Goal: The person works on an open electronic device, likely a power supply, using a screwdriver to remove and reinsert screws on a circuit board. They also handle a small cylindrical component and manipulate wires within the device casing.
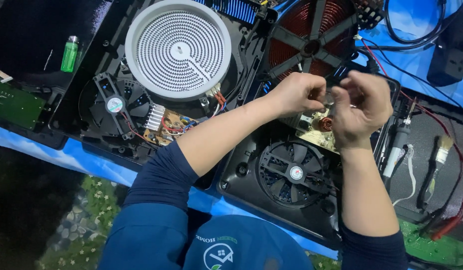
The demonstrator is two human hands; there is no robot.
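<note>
Pinching a small, blurred part between both hands: left hand (297,93) and right hand (360,107) are closed on it above the circuit board (319,131). Fan (294,173) sits below the wrists. Next likely needs steady, fine fingertip placement onto the board.

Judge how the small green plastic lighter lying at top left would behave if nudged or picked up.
The small green plastic lighter looks light for its size, so a nudge would probably send it sliding over the smooth black panel. Its rounded body, lying flat, may roll a little. It seems stiff, and neither hand is near it.
</note>
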